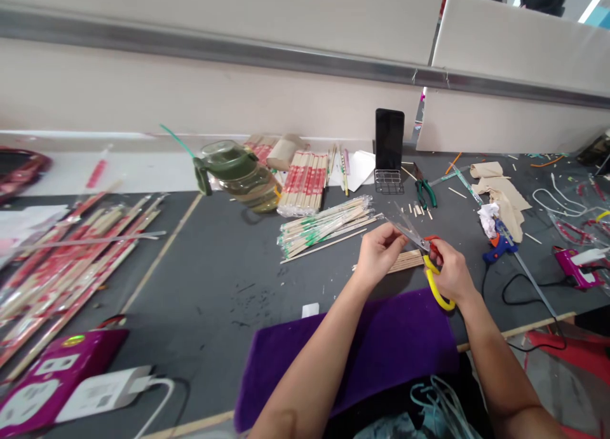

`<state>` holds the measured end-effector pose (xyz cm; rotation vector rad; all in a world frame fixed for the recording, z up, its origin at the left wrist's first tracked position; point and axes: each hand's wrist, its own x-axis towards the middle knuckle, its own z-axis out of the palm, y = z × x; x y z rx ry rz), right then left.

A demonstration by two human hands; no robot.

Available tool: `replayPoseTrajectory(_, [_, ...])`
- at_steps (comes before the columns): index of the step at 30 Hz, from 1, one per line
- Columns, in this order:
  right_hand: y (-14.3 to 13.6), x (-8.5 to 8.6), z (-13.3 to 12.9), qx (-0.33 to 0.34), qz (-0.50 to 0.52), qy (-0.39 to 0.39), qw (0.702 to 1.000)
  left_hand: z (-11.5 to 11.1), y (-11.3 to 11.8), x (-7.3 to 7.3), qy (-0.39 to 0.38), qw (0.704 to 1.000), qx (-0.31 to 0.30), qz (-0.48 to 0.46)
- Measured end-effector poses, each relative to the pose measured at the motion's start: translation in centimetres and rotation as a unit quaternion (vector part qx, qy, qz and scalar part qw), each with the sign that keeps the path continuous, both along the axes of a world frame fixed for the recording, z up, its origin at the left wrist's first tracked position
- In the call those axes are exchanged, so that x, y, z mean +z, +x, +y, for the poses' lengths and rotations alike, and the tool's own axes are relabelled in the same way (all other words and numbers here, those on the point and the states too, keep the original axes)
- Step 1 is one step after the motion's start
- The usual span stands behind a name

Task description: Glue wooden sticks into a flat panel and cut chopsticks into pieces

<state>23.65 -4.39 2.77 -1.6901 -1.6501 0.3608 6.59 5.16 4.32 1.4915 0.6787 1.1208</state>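
Scissors with yellow and orange handles (434,283) are in my right hand (452,270), its fingers closed round the handles. The blades point up and left, past my left hand (381,251). My left hand is pinched beside the blades; what it holds, if anything, is too small to make out. Below both hands lies a row of bare wooden sticks (406,261). To the left are chopsticks in clear wrappers with green print (324,226). Several short cut wooden pieces (415,209) lie beyond the blades. A purple cloth (395,353) lies under my forearms.
A phone (389,139) stands on a wire holder (388,182), near green-handled pliers (424,188). A blue glue gun (499,243) with a cable is at right. A green-lidded jug (238,172) and red-printed chopstick packs (304,183) stand behind. Magenta power strips (71,369) lie left and right.
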Motion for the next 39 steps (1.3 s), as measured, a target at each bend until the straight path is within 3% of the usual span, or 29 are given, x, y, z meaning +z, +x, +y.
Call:
replayPoseTrajectory(6, [0.2, -0.47, 0.4, 0.002, -0.001, 0.001, 1.0, 0.18, -0.12, 0.18, 0.03, 0.999, 0.026, 0.025])
replayPoseTrajectory(14, [0.11, 0.0, 0.26, 0.024, -0.003, 0.023, 0.999, -0.07, -0.2, 0.2, -0.041, 0.998, -0.031, -0.026])
replayPoseTrajectory(18, [0.06, 0.08, 0.12, 0.021, 0.003, 0.01, 1.0, 0.12, -0.35, 0.25, -0.035, 0.998, -0.042, -0.014])
replayPoseTrajectory(30, [0.19, -0.61, 0.48, 0.007, 0.008, -0.016, 1.0, 0.27, -0.25, 0.49, -0.014, 1.0, -0.006, 0.007])
replayPoseTrajectory(39, [0.42, -0.37, 0.48, 0.024, -0.02, 0.002, 1.0, 0.46, -0.43, -0.31, -0.07, 0.996, -0.055, -0.015])
